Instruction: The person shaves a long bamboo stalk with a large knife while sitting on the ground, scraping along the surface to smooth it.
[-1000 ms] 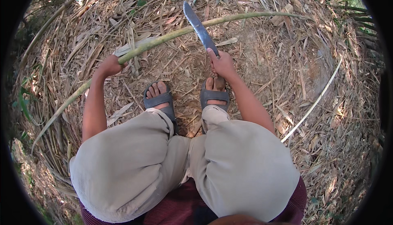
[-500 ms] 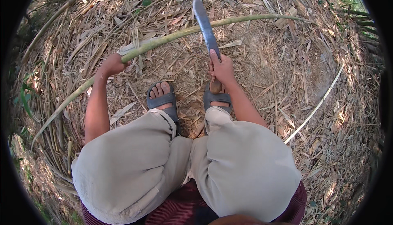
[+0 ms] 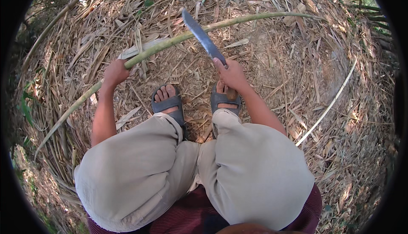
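A long green bamboo pole (image 3: 178, 39) arcs from the lower left up across to the far right. My left hand (image 3: 116, 73) is closed around it at the left, ahead of my left knee. In my right hand (image 3: 231, 74) is a machete, held by its handle, whose rounded wooden end shows just above my right foot. The machete's blade (image 3: 200, 35) slants up and to the left and overlaps the pole. Whether the blade touches the pole or only passes above it, I cannot tell.
My sandalled feet (image 3: 168, 101) stand between my hands, on ground covered in dry leaves. A pale thin strip (image 3: 329, 108) lies at the right. Several thin poles (image 3: 54, 138) are heaped at the left; stacked stems (image 3: 379, 19) lie at the far right.
The machete's blade has swung left, with its tip lower and farther left. My right hand has shifted slightly right and down. The pole and my left hand have barely moved.
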Motion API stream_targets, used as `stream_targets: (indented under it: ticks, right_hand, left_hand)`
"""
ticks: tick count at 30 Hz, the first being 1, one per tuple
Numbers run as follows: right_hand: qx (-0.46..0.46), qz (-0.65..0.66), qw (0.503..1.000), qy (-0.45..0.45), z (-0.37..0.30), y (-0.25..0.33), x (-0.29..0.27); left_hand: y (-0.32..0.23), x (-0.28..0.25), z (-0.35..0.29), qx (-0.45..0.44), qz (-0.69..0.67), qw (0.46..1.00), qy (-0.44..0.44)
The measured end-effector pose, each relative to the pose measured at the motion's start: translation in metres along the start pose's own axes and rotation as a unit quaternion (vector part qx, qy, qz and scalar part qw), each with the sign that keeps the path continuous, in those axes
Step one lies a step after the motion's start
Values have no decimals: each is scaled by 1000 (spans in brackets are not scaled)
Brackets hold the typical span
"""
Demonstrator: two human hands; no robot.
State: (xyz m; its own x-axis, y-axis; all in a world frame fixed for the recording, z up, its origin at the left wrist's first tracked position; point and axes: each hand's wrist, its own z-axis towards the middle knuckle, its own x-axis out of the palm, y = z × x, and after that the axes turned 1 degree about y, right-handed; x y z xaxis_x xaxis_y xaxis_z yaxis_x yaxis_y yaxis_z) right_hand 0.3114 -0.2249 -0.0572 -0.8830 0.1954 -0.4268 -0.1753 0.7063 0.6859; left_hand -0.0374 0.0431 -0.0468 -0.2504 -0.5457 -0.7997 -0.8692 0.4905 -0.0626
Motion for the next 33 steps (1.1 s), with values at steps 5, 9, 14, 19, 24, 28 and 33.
stream_targets:
  ticks: [5, 9, 14, 19, 24, 28, 33]
  right_hand:
    - [86, 109, 988, -64, -5, 14, -7]
    - [108, 230, 961, -109, -6, 10, -25]
    - [12, 26, 1000, -5, -58, 30, -23]
    - [87, 130, 987, -44, -48, 49, -42]
    - [34, 118, 991, 51, -76, 77, -32]
    - [-39, 9, 998, 40, -79, 100, -45]
    - [94, 182, 975, -81, -29, 57, -51]
  left_hand:
    - [-12, 3, -22, -9, 13, 996, -86]
    - [-23, 17, -55, -22, 44, 985, -167]
    - [-30, 27, -77, -61, 42, 970, -232]
    - [-31, 12, -84, -48, 41, 954, -293]
    - [-25, -18, -93, -69, 91, 933, -342]
    - [-23, -32, -97, -49, 71, 931, -355]
    - [-17, -29, -71, 42, -16, 995, -91]
